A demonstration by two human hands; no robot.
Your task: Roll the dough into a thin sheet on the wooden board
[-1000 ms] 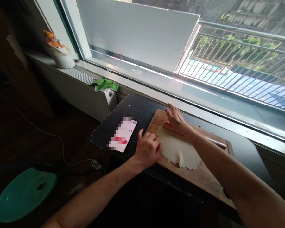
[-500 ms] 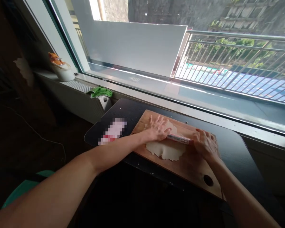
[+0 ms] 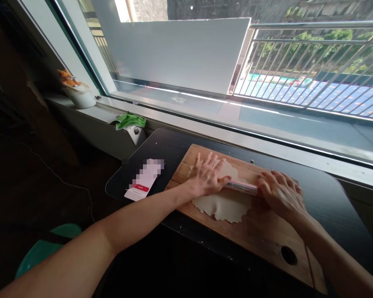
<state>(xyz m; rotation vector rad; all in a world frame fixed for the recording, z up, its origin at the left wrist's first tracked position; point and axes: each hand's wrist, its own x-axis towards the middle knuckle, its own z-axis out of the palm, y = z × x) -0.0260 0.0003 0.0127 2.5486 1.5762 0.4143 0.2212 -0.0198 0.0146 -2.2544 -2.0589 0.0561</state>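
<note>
Nearby, phone (image 3: 145,180) beside the board (image 3: 261,231).

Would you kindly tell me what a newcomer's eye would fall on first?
Probably the bright window beyond the dark table, then the pale dough on the wooden board, with a slim rod showing between the left hand and right hand. At left, the green cloth on the radiator stands out.

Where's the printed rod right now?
In the head view, right of centre: the printed rod lies across the dough, visible between left hand and right hand.
</note>
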